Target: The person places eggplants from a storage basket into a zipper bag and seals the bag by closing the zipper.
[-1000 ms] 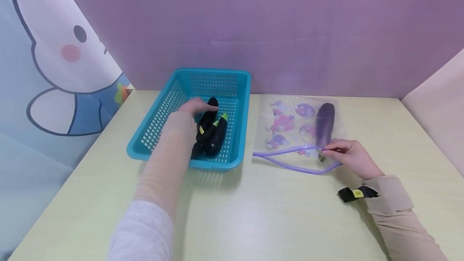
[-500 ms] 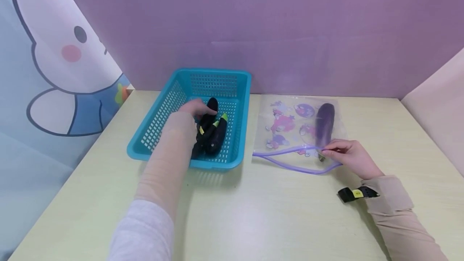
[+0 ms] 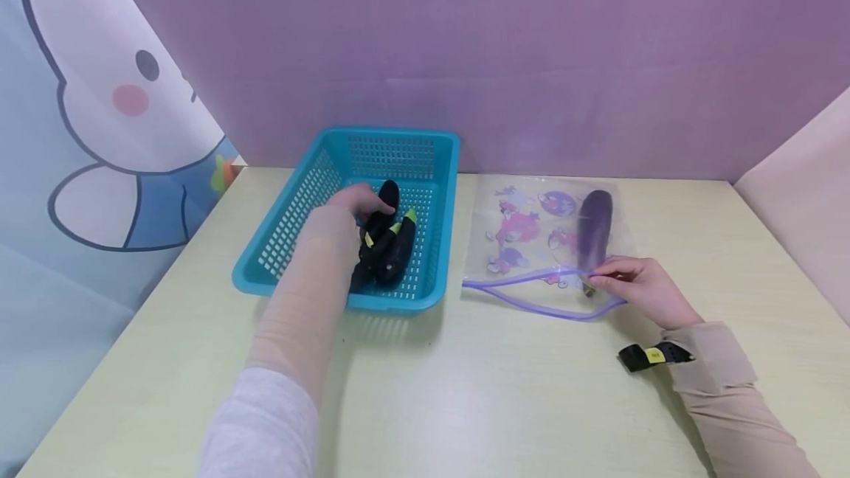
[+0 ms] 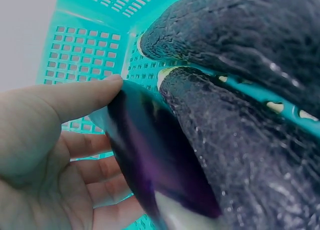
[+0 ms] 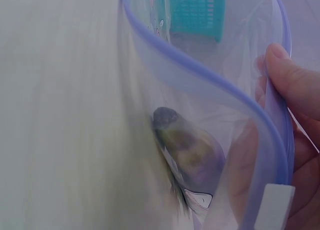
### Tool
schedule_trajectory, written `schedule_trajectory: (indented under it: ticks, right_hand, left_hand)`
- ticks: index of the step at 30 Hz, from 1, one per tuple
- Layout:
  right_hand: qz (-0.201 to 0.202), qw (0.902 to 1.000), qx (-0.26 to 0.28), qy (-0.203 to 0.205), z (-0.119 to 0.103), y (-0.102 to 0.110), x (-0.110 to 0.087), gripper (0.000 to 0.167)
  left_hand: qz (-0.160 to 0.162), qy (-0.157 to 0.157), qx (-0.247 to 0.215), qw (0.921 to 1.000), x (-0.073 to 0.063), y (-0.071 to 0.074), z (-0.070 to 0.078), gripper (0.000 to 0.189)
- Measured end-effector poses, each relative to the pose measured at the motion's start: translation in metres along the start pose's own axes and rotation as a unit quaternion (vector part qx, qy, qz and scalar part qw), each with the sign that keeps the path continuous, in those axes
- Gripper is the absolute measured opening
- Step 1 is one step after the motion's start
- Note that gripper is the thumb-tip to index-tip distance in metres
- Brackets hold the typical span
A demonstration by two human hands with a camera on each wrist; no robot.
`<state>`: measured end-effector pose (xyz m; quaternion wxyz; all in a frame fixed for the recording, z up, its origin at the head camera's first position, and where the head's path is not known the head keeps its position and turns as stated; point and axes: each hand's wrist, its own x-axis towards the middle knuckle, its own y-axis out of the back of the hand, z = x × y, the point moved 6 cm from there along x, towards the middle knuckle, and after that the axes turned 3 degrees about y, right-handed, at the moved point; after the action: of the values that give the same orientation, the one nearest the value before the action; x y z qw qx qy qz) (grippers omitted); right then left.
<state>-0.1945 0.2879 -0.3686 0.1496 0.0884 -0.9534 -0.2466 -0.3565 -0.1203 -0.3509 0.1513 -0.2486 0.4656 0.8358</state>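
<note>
Perhaps the weakest point is at the left hand point(image 3: 358, 199): it grasps a glossy eggplant point(image 4: 160, 155) with the thumb at one end and the fingers behind, so that smooth skin could slide free during a lift. A second eggplant point(image 4: 235, 135) lies right alongside and could be dragged or rolled by the same motion; a third eggplant point(image 4: 250, 44) sits beyond it. At least these three are in the teal perforated basket point(image 3: 392, 130), on the pale tabletop point(image 3: 465, 404).

The right hand point(image 3: 644, 286) pinches the rim of a clear printed zip bag point(image 3: 483, 205), whose mouth gapes. Should that pinch loosen, the limp film would probably sag and narrow the entrance. Inside, a bagged eggplant point(image 3: 595, 227) lies along the right side, stem end near the purple zip strip point(image 3: 551, 311); tipping the bag mouth-down could spill it.
</note>
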Motion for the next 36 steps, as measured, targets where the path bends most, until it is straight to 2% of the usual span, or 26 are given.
schedule_trajectory:
  ticks: [18, 28, 36]
  right_hand:
    - [-0.004, 0.9999, -0.002, -0.013, 0.001, 0.0001, -0.0003, 0.009]
    - [-0.005, 0.9999, -0.002, -0.011, 0.001, 0.0, -0.0004, 0.01]
    - [-0.004, 1.0, -0.007, -0.005, 0.0008, 0.0002, -0.0007, 0.01]
  left_hand:
    - [-0.002, -0.009, 0.03, 0.9995, -0.0003, 0.0002, 0.0019, 0.053]
    - [-0.01, 0.005, 0.002, 0.9999, 0.0, 0.0002, 0.0007, 0.047]
    - [-0.012, 0.004, 0.0, 0.9999, -0.0027, 0.0015, 0.0006, 0.049]
